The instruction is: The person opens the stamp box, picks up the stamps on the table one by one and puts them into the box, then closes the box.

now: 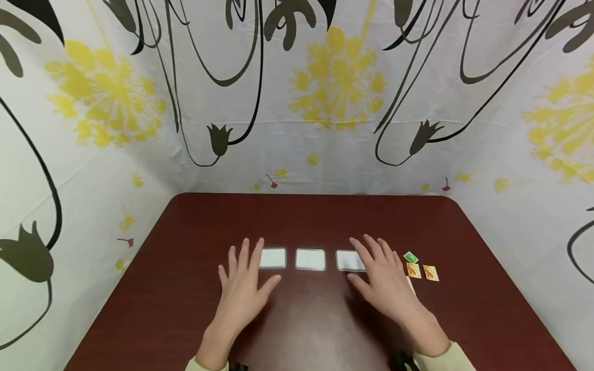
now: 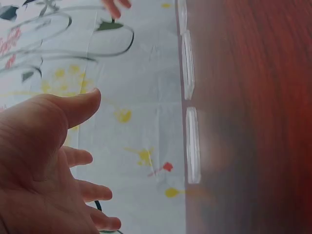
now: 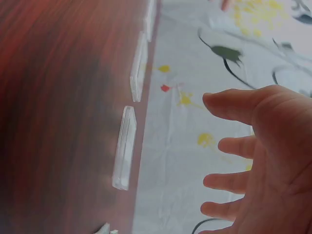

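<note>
Three flat white rectangular cases with clear rims lie in a row: a left one, a middle one and a right one. My left hand hovers with spread fingers by the left case, covering its outer edge. Over the right case's outer end, my right hand is held with its fingers apart and nothing in them. Both wrist views show the left palm and right palm holding nothing. The cases look thin from the side, like the near case in the left wrist view.
Right of the right hand lie small stamp-like pieces: a green one and two orange ones. A pale edge of something shows beside that hand, mostly hidden. The dark red table meets a patterned cloth behind.
</note>
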The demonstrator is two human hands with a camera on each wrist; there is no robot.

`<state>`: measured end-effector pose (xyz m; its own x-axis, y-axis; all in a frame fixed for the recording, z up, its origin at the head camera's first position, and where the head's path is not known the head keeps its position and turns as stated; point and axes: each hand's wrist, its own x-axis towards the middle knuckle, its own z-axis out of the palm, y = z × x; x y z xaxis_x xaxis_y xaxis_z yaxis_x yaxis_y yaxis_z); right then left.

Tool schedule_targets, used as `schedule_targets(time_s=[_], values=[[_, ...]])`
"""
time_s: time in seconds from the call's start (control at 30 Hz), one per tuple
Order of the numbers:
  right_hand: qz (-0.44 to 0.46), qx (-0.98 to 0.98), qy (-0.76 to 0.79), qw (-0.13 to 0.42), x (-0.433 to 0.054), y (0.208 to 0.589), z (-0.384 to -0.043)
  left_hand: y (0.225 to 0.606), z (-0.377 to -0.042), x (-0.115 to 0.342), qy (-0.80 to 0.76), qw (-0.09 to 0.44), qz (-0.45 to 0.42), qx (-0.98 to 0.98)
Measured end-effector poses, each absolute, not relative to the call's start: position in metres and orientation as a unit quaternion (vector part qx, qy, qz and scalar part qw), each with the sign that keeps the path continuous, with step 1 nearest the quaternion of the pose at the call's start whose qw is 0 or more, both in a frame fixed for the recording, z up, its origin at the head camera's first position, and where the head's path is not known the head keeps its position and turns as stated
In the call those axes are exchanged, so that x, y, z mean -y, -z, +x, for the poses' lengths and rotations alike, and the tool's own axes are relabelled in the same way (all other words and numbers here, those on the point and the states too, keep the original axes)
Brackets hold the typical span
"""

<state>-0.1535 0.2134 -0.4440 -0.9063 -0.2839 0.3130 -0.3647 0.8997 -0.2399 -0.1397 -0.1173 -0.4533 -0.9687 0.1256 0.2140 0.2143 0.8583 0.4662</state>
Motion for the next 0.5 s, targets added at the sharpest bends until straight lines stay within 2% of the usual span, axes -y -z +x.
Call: schedule_targets(time_s=[0.27, 0.5], values=[[0.233, 0.956, -0.073, 0.16, -0.219, 0.425, -0.166, 0.437, -0.152, 0.102, 0.217, 0.089, -0.142, 0.962], [0.264, 0.954, -0.031, 0.141, -0.224, 0.427, -0.173, 0.435, -0.169, 0.085, 0.204, 0.071, -0.185, 0.959]])
